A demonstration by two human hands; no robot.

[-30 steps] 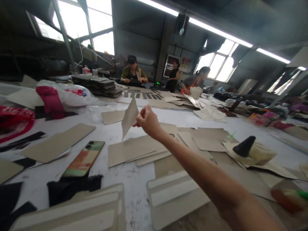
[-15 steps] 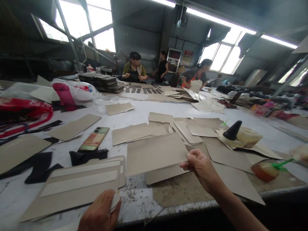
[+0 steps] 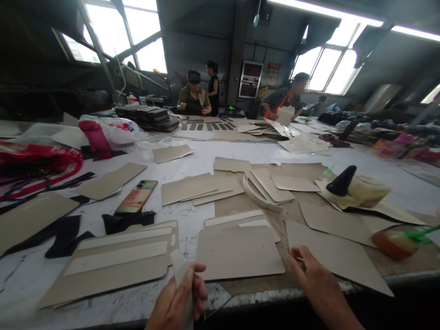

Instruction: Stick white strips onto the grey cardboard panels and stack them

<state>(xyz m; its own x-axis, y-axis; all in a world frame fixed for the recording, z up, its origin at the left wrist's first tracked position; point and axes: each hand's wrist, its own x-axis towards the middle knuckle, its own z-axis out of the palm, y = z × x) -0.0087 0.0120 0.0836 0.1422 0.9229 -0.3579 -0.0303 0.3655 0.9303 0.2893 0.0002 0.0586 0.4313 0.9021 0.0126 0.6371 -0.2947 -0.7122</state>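
My left hand (image 3: 180,295) is closed around a narrow pale strip (image 3: 179,266) at the table's front edge. My right hand (image 3: 314,275) is to the right, thumb and fingertips pinched beside the near-left edge of a large beige panel (image 3: 333,252); what is between them, if anything, is too small to make out. Between my hands lies a flat beige panel (image 3: 237,252), partly over another panel with pale strips (image 3: 237,217). Left of my left hand lies a stack of beige panels (image 3: 117,270) bearing pale strips.
A phone (image 3: 136,197) and black cloth scraps (image 3: 129,223) lie left. Further back are loose beige pieces (image 3: 189,185) and a curved band (image 3: 259,195). To the right stand a black-nozzled container (image 3: 342,181) and an amber bottle (image 3: 395,245). Several people are across the table.
The beige panel that my right hand held up now lies flat before me, out of its grip. My right hand moved right and down; my left moved right, with the pale strip now showing more.
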